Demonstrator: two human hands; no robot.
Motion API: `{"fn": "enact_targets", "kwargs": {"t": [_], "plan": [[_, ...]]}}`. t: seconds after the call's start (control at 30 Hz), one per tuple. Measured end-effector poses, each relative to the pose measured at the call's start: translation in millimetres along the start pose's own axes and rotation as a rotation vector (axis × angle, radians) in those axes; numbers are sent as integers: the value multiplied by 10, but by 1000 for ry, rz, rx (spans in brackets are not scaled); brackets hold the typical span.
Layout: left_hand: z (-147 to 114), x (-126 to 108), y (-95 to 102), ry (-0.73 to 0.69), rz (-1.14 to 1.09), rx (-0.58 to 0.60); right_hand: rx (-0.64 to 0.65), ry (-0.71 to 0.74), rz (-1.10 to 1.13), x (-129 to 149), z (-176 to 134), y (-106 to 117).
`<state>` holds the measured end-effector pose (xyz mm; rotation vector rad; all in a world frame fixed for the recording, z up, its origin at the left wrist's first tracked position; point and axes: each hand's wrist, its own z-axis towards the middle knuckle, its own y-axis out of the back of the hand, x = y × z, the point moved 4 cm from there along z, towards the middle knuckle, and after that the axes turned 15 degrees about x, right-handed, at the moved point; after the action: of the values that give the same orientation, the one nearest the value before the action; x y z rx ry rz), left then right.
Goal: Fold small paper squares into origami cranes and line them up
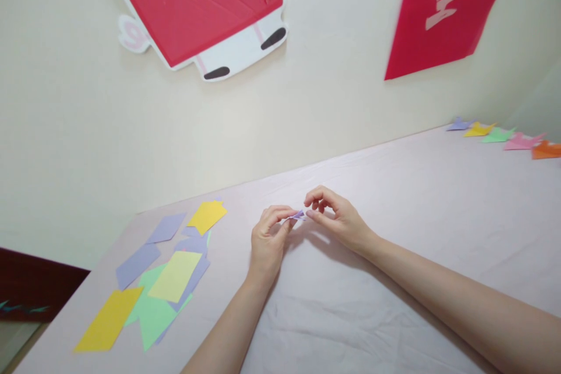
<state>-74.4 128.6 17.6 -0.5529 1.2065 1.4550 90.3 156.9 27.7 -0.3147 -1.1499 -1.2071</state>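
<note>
My left hand (pixel 270 236) pinches a small folded piece of purple paper (pixel 299 215) between thumb and fingers, above the middle of the cloth-covered table. Just to the right of it is my right hand (pixel 337 215), its fingers curled and its thumb and fingertips apart. The right thumb tip comes close to the paper's edge; a small gap seems to lie between them. Folds show in the paper, but its exact shape is too small to make out.
Loose sheets of yellow paper (pixel 109 320), purple paper (pixel 138 265) and green paper (pixel 155 318) overlap on the table's left side. Several folded paper figures (pixel 497 135) stand in a row at the far right. Behind the table (pixel 421 198) rises a wall (pixel 245 128) with red decorations (pixel 197 0).
</note>
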Motion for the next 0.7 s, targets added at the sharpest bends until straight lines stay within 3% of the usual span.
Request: {"fn": "enact_targets", "kwargs": {"t": [0.13,0.33,0.7], "plan": [[12,39,-18,30,-86,54,46,28,-13,11,9,-25],[19,47,-47,133,-191,110,92,-102,100,-61,-9,-64],[15,73,-89,197,-268,91,116,-182,183,-80,-30,-102]]}}
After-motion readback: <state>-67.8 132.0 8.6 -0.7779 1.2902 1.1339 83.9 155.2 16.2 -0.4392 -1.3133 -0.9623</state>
